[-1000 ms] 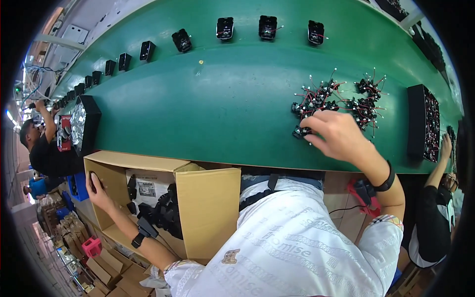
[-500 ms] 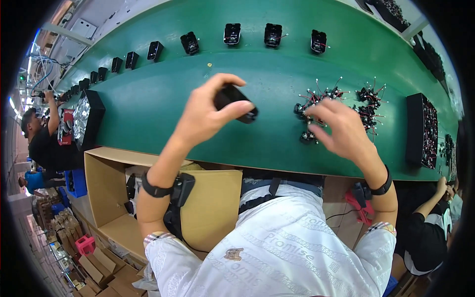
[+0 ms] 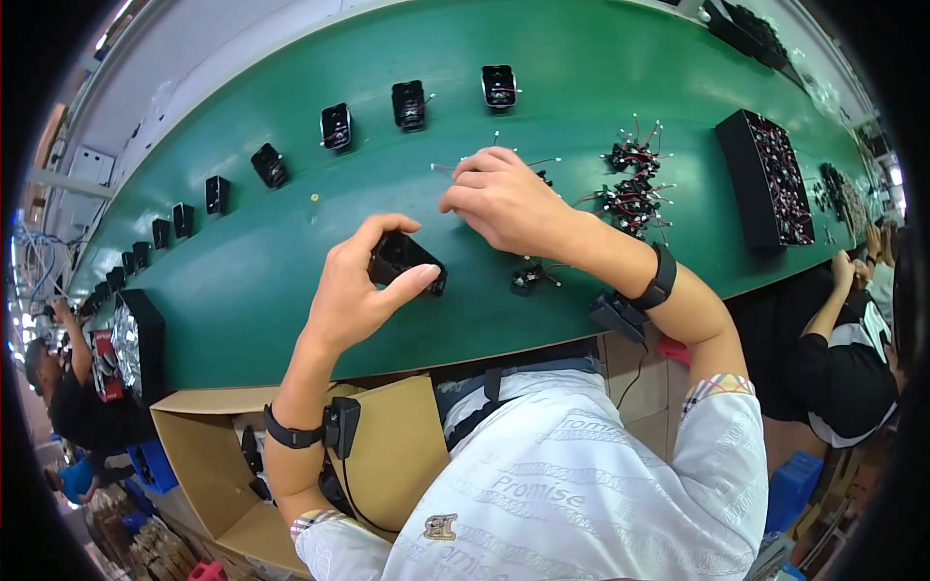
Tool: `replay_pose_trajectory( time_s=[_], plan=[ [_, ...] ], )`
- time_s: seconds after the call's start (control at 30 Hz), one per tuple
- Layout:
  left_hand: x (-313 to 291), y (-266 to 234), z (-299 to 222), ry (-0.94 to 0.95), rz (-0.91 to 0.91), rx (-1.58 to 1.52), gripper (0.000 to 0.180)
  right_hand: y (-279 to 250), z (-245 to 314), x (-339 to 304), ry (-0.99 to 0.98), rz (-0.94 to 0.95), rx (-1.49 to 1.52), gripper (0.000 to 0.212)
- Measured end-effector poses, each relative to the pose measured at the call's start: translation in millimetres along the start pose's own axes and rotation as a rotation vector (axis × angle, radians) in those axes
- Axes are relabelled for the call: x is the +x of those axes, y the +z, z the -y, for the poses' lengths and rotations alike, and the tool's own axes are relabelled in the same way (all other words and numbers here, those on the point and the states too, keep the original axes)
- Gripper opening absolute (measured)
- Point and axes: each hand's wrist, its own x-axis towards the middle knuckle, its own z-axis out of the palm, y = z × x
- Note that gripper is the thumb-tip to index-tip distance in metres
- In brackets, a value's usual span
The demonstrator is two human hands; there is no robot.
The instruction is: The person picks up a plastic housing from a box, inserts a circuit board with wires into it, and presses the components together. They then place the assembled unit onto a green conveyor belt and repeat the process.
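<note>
My left hand holds a black plastic housing between thumb and fingers, with its hollow side facing up, a little above the green table. To the right of it, my right hand has its fingers curled together. From its knuckles a thin red wire with a white connector juts out to the left; the small wired part it belongs to is hidden inside the fingers. Behind and below that hand lie more small black parts with wires, one of them a loose wired part near my wrist.
A curved row of black housings runs along the far side of the table. Right of my hand lies a pile of wired parts; beyond it stands a filled black box. An open cardboard box is at lower left. Co-workers sit both sides.
My right hand has moved left from the wired parts toward the housing, and its fingers have closed. My left hand has turned the housing so its hollow side shows. The whole view has swung right.
</note>
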Motion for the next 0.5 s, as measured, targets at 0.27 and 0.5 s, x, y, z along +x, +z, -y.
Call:
replay_pose_trajectory(
  time_s=[0.27, 0.5],
  plan=[
    [7.1, 5.9, 25.0, -0.07, 0.025, -0.217, 0.031, -15.9, 31.7, 9.3, 0.185, -0.244, 0.557, 0.021],
    [9.5, 6.5, 8.0, -0.184, 0.06, -0.721, 0.022, -19.3, 48.6, 13.6, 0.045, -0.422, 0.533, 0.028]
  ],
)
